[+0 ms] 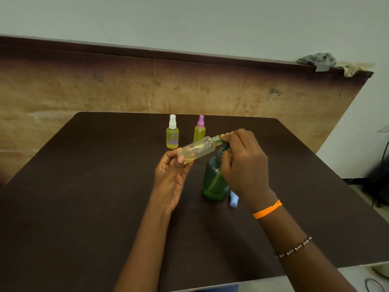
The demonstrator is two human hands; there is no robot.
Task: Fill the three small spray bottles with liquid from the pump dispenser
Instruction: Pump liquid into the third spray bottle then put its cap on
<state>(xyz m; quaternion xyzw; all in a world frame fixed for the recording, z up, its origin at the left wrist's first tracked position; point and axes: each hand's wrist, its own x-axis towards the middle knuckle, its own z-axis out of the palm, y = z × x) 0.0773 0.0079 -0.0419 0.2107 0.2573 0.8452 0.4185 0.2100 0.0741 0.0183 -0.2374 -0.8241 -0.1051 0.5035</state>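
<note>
My left hand [171, 175] holds an uncapped small clear bottle [196, 150] by its base, tilted with the open neck pointing right toward the pump. A little yellowish liquid lies inside it. My right hand [242, 163] curls over the pump head of the dark green dispenser [213, 182], which stands on the table. The nozzle is hidden under my fingers. Two small spray bottles stand behind, full of yellow liquid: one with a white cap [172, 133], one with a pink cap [199, 130].
A light blue spray cap [233, 200] lies on the dark brown table [84, 197] just right of the dispenser. A wooden board leans against the wall behind. Grey cloth [317, 61] hangs on the board's top right corner.
</note>
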